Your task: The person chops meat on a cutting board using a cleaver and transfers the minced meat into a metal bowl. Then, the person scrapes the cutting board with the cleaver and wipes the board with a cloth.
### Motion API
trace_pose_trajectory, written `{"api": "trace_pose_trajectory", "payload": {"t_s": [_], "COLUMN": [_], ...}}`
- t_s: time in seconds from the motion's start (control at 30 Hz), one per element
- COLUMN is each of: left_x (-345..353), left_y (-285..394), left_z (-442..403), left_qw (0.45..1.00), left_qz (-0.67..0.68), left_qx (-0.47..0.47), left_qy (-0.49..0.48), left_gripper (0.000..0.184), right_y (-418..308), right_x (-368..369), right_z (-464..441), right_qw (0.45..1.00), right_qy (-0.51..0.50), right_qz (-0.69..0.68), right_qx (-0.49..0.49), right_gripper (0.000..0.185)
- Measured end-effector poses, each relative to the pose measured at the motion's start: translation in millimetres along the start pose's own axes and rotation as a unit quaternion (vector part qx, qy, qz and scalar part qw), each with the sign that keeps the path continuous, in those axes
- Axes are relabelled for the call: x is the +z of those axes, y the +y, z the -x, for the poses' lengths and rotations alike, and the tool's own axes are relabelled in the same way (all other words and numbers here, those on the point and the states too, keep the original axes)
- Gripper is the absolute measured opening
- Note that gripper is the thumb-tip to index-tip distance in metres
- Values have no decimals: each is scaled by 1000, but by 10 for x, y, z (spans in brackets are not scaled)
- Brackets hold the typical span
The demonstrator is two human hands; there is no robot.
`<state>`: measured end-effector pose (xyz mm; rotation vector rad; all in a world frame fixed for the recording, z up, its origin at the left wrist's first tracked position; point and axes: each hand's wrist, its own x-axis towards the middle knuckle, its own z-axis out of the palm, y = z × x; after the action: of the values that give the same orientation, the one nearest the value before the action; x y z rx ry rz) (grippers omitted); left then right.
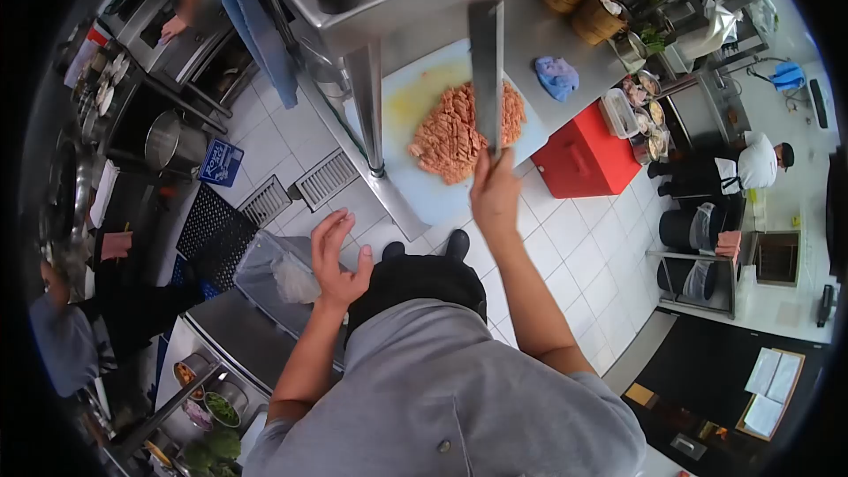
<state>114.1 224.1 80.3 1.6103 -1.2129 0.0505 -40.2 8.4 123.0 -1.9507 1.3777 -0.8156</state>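
My right hand (496, 190) is closed around the handle of a large cleaver (486, 71). The wide blade stands over a pile of minced meat (446, 137) and hides part of it. Under the meat is a white cutting board (415, 199), with a yellowish wet patch at its upper left. Scored lines run across the meat's surface. My left hand (338, 258) is raised in the air below and left of the board, its fingers apart and nothing in it.
A blue cloth (556, 78) lies on the steel counter (530, 26). Right of the board stands a red box (587, 155). A lined bin (274, 278) is at my left. One person (758, 161) stands far right, another (66, 336) at far left; a third person's hand (174, 28) shows upper left.
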Motion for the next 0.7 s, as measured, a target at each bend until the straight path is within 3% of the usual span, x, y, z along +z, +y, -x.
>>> {"api": "trace_pose_trajectory", "payload": {"t_s": [0.03,0.1,0.23,0.33,0.43,0.47,0.57,0.7], "left_x": [-5,-16,-109,-142,-157,-150,-145,-201], "left_y": [-8,16,16,-19,-11,-19,-52,-99], "left_z": [-42,-134,-164,-46,71,87,83,89], "left_qw": [1000,999,999,999,998,998,999,1000], "left_qz": [4,26,23,11,34,35,27,11], "left_qx": [1,12,30,28,-23,-28,-11,16], "left_qy": [-5,19,25,29,48,36,25,8], "left_gripper": [47,47,48,48,48,48,47,47], "right_y": [571,769,636,171,430,711,885,190], "right_x": [452,555,366,98,370,527,524,86], "right_z": [178,174,-40,174,446,509,343,318], "right_qw": [975,969,972,994,993,979,969,975], "right_qy": [-103,-148,-148,-75,-60,-116,-155,-158], "right_qz": [176,178,184,60,103,165,192,154], "right_qx": [87,83,14,-54,-3,35,15,19], "right_gripper": [34,36,35,31,32,33,33,32]}}
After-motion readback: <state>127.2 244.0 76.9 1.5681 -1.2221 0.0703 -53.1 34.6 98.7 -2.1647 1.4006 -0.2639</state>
